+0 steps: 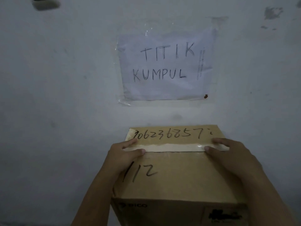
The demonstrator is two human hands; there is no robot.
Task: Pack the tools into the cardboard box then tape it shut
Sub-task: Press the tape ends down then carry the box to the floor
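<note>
Item: cardboard box (175, 180), one, lower centre of the frame, flaps closed, top face toward my camera. I log it as packed and shut, though I cannot see inside, so the tools are taken on trust (none are visible anywhere in the frame). Seam: a strip of pale tape (171, 147) runs left to right across the top, over the join between the flaps, ending near both side edges. Markings: a handwritten number above the tape, "112" below it, a printed logo on the near side panel at the bottom of the frame. Left hand (123, 154): at the left end of the strip, thumb and fingers curled over the box edge, gripping the box while the fingertips press the tape end. Right hand (228, 154): the same at the right end, fingers wrapped over the edge, thumb laid along the strip. Background: a pale wall (65, 79) fills the upper frame, with a taped paper sign (166, 66) lettered "TITIK KUMPUL" at upper centre. Status, by my reading: sealing is at or very near its end; what is left looks like smoothing the tape ends down the sides, if anything.
</note>
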